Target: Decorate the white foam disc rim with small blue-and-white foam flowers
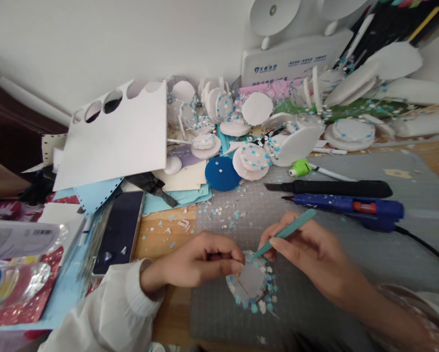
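Note:
In front of me a white foam disc (252,279) lies on the grey cutting mat (212,313), its edge ringed with small blue and white paper flowers (269,288). My left hand (205,259) is closed in a pinch over the disc's left side. A thin brownish strand (243,284) shows just below those fingertips, seemingly held between them. Teal tweezers (291,231) are gripped in my right hand (311,249), with their tip down at the disc's upper edge. Whether the tips hold a flower is too small to tell.
Behind the mat stand many white foam discs (256,108), some trimmed with flowers. A blue glue gun (344,208), a black knife (340,188) and a blue disc (222,173) lie beyond my hands. Left are a phone (119,232) and a white board with holes (117,142).

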`<state>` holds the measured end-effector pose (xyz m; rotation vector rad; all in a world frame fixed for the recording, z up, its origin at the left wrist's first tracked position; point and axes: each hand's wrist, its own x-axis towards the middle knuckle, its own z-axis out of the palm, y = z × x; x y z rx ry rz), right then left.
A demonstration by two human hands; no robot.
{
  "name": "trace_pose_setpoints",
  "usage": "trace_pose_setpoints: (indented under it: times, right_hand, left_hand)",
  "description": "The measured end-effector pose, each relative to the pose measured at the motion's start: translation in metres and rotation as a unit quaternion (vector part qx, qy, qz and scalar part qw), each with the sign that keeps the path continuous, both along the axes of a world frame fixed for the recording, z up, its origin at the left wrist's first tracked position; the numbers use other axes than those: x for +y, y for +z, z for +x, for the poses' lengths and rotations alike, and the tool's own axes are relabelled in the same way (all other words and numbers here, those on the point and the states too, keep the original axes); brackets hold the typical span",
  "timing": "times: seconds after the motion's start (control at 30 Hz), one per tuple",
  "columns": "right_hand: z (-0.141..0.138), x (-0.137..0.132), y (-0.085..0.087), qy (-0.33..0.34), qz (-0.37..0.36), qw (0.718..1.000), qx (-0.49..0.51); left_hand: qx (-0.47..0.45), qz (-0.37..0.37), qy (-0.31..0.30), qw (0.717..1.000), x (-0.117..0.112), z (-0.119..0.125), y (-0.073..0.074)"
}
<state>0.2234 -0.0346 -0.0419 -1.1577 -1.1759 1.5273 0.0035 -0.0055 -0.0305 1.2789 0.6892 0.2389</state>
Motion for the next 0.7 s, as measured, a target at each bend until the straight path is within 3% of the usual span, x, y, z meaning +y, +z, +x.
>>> trace_pose_setpoints:
  times: [0.7]
  right_hand:
    - [0.0045,-0.0033,-0.0043,0.007,-0.002,1.000,0.026]
  left_hand:
    - [-0.025,0.012,0.004,1.000,0.0005,-0.0013,-0.0030]
